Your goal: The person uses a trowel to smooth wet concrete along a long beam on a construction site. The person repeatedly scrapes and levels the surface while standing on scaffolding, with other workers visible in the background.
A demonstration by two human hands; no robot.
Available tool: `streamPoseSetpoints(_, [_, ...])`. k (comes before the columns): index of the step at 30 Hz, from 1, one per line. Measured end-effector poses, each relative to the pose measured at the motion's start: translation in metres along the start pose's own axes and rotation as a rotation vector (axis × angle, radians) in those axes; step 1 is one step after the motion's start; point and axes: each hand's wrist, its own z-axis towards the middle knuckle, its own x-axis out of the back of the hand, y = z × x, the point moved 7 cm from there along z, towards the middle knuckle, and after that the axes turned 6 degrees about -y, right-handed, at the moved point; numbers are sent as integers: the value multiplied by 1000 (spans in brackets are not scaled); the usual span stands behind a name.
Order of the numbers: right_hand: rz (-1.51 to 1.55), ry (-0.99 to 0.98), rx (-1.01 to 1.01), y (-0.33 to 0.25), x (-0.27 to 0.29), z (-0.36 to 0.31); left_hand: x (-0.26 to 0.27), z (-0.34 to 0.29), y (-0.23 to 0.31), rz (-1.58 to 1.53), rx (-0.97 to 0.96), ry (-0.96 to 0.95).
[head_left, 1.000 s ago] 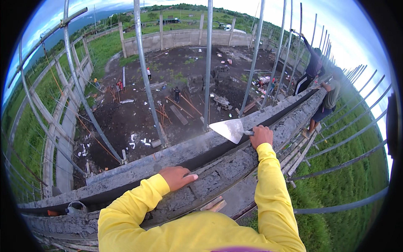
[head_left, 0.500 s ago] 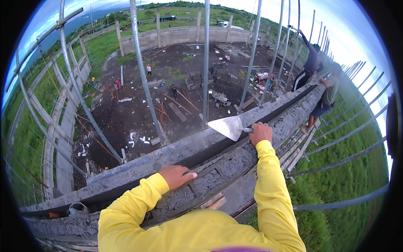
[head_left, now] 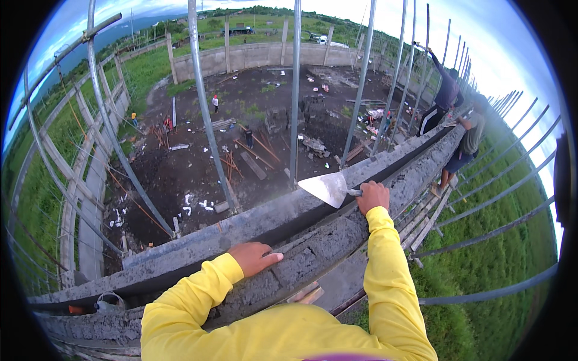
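Observation:
My right hand (head_left: 374,198) is closed round the handle of a pointed trowel (head_left: 326,188). Its pale metal blade points left, above the gap between two parallel concrete wall edges. My left hand (head_left: 256,259) lies on the near wall's rough top (head_left: 313,252), with the thumb stretched out along the grey mortar and the fingers over the inner edge, holding nothing. Beyond the dark gap runs the smoother far wall edge (head_left: 198,239). A bucket (head_left: 111,302) with a raised handle sits in the gap at the lower left, partly hidden.
Upright metal pipes (head_left: 295,96) rise along the far edge. Two people (head_left: 469,141) stand at the wall's right end. Wooden planks (head_left: 415,225) run outside the near wall, above grass. Far below lies a dirt yard (head_left: 205,162) with people, timber and debris.
My right hand and the trowel have shifted slightly downward, and the blade has tilted a little. My left hand stays at the same place on the wall.

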Motion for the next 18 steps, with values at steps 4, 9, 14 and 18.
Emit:
streamPoseSetpoints(4, [2, -11, -9, 1, -2, 2, 0, 1, 0, 7, -2, -9])
streamPoseSetpoints(9, [5, 1, -9, 2, -4, 2, 2, -2, 2, -16, -54, 81])
streamPoseSetpoints(14, [15, -3, -13, 2, -4, 2, 2, -2, 2, 4, -40, 76])
streamPoseSetpoints(18, [12, -4, -10, 2, -2, 0, 1, -1, 2, -1, -30, 50])
